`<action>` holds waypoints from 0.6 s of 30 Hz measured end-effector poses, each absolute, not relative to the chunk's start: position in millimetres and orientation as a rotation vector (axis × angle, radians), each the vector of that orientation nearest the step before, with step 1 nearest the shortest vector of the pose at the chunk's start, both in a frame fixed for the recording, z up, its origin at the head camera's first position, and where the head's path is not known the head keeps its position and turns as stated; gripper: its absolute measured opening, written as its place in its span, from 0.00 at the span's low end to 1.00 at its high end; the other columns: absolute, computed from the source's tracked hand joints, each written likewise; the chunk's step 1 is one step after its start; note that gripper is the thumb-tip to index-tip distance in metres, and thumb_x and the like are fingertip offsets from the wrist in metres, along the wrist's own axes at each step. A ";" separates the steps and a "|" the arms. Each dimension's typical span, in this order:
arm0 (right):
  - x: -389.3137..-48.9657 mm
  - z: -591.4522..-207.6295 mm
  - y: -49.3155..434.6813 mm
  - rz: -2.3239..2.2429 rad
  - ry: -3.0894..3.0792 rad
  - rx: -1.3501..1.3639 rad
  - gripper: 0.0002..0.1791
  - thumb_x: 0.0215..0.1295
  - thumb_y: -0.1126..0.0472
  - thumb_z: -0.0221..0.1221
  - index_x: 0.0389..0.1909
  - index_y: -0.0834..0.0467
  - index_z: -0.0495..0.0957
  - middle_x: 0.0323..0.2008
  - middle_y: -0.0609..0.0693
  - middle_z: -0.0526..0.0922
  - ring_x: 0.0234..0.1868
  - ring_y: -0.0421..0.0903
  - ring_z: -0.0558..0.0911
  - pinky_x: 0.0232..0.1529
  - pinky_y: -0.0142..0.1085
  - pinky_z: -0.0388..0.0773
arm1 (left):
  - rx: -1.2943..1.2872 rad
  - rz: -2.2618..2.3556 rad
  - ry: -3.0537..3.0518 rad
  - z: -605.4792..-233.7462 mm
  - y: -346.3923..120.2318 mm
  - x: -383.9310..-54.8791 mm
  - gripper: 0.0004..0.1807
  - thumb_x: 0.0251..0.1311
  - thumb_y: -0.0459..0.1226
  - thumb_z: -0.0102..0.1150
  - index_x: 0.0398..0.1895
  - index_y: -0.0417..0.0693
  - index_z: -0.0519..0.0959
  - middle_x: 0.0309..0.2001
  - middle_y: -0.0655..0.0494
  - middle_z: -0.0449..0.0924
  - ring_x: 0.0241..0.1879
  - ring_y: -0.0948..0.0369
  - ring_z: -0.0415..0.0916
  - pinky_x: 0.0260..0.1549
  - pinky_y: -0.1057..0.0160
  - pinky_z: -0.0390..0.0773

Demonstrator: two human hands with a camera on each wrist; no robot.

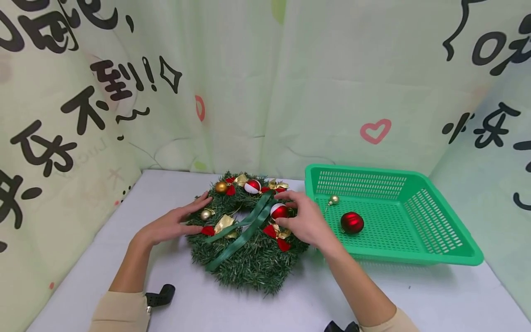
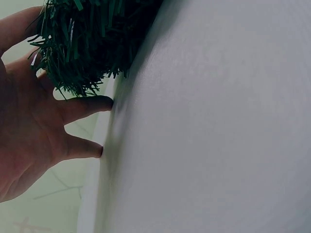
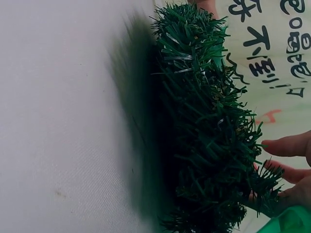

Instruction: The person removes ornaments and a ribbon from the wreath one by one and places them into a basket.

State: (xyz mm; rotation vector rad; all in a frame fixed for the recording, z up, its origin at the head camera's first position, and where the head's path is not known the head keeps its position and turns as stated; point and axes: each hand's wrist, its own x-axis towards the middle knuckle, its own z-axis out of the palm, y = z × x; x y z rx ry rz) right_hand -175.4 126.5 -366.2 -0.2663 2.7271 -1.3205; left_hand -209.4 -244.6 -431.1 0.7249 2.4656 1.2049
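A green Christmas wreath [image 1: 257, 267] lies on the table, decorated with red and gold bows, balls and a dark green ribbon [image 1: 238, 246] draped across its middle. On its right side, the thumb and fingers of my right hand [image 1: 307, 219] curl round a red-and-white ball [image 1: 279, 211]. My left hand [image 1: 176, 223] rests with spread, fairly straight fingers along the wreath's left edge. In the left wrist view, two fingertips of that hand [image 2: 29, 121] reach down by the tabletop beside the wreath [image 2: 92, 43]. The wreath [image 3: 204, 131] hides part of the right fingers in the right wrist view.
A green plastic basket [image 1: 415, 256] stands to the right of the wreath, holding a shiny red ball [image 1: 352, 222] and a small gold ball [image 1: 333, 199]. Behind the white table [image 1: 166, 182] hangs a printed curtain [image 1: 249, 92].
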 end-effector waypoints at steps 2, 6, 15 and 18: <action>-176.3 -367.1 126.0 -1.307 2.731 -0.262 0.29 0.64 0.64 0.70 0.66 0.50 0.79 0.71 0.56 0.72 0.68 0.58 0.77 0.55 0.54 0.81 | 0.726 1.209 2.463 -431.2 -244.5 -209.5 0.42 0.72 0.46 0.61 0.85 0.59 0.54 0.86 0.51 0.38 0.82 0.37 0.41 0.73 0.27 0.54; -178.3 -368.8 125.0 -1.293 2.727 -0.254 0.29 0.64 0.65 0.70 0.66 0.50 0.79 0.70 0.57 0.72 0.68 0.58 0.78 0.53 0.51 0.81 | 0.727 1.206 2.466 -431.2 -244.6 -209.5 0.42 0.72 0.46 0.61 0.85 0.59 0.54 0.86 0.51 0.38 0.82 0.37 0.41 0.73 0.27 0.54; -179.9 -369.4 122.3 -1.266 2.749 -0.268 0.29 0.62 0.65 0.71 0.65 0.52 0.79 0.67 0.58 0.75 0.67 0.60 0.78 0.53 0.52 0.82 | 0.731 1.220 2.458 -429.7 -244.0 -208.6 0.42 0.72 0.46 0.61 0.85 0.58 0.54 0.86 0.50 0.38 0.82 0.36 0.41 0.73 0.27 0.54; -180.4 -369.2 121.3 -1.244 2.763 -0.263 0.29 0.61 0.66 0.71 0.65 0.53 0.80 0.66 0.58 0.75 0.67 0.60 0.78 0.54 0.53 0.81 | 0.741 1.223 2.456 -429.5 -243.6 -208.8 0.42 0.72 0.46 0.61 0.85 0.57 0.54 0.86 0.49 0.38 0.82 0.36 0.41 0.73 0.27 0.54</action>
